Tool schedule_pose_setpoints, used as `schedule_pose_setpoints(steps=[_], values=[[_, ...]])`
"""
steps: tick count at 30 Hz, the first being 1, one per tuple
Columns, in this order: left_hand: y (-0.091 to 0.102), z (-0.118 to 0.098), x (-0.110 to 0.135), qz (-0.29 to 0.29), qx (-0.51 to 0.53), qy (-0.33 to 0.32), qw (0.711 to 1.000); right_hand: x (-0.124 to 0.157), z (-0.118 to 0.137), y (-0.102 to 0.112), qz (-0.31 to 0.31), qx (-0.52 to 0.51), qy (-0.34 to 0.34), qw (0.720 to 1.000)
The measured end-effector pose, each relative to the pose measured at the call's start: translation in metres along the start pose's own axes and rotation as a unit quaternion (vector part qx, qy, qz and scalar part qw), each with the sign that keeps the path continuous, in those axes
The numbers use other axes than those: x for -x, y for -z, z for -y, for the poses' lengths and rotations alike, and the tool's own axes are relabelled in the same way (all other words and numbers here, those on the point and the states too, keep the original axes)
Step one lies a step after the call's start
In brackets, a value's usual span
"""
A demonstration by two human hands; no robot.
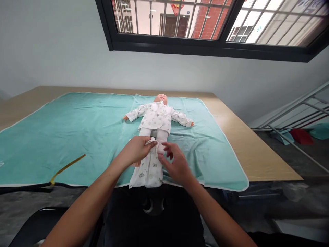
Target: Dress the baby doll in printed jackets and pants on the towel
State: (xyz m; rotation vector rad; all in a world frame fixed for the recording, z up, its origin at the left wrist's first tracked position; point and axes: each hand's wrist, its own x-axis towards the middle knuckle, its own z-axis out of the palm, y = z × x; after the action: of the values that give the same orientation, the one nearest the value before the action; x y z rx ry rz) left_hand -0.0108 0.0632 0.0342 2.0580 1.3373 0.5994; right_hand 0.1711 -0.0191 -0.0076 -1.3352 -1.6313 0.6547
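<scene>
A hard-faced baby doll (157, 115) in a white, small-print, long-sleeved fabric top (155, 121) lies face-up on a teal, white-edged cloth (77, 127) covering most of the pale wood-grain tabletop (257, 154). Its head points toward the far edge, its feet toward the near edge. The left hand (137, 150) pinches the upper end of the white, printed fabric trousers (150, 171), which extend to the near edge. The right hand (176, 163) is partly open beside the doll's foot; contact cannot be determined.
</scene>
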Motion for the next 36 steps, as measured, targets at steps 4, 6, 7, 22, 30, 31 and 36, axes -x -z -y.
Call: schedule_pose_setpoints(steps=[4, 6, 7, 22, 30, 31, 36], values=[[0.015, -0.004, -0.007, 0.154, 0.196, 0.068, 0.966, 0.080, -0.003, -0.023, -0.023, -0.023, -0.109, 0.994], [0.020, -0.004, -0.011, 0.220, 0.283, 0.098, 0.928, 0.101, -0.002, -0.035, -0.021, -0.008, -0.135, 0.991], [0.021, -0.003, -0.013, 0.234, 0.319, 0.106, 0.912, 0.104, -0.002, -0.039, -0.017, 0.001, -0.144, 0.989], [0.020, 0.009, -0.024, 0.292, 0.485, 0.162, 0.808, -0.052, -0.017, 0.013, -0.006, -0.032, -0.093, 0.995], [-0.003, -0.017, -0.026, 0.266, 0.508, 0.252, 0.780, -0.056, -0.011, 0.005, -0.032, 0.021, -0.044, 0.998], [-0.004, -0.019, -0.025, 0.247, 0.512, 0.252, 0.783, -0.054, -0.012, 0.006, -0.037, 0.037, -0.043, 0.998], [-0.004, -0.014, -0.021, 0.130, 0.507, 0.235, 0.819, -0.031, -0.031, 0.028, 0.053, 0.037, -0.093, 0.994]])
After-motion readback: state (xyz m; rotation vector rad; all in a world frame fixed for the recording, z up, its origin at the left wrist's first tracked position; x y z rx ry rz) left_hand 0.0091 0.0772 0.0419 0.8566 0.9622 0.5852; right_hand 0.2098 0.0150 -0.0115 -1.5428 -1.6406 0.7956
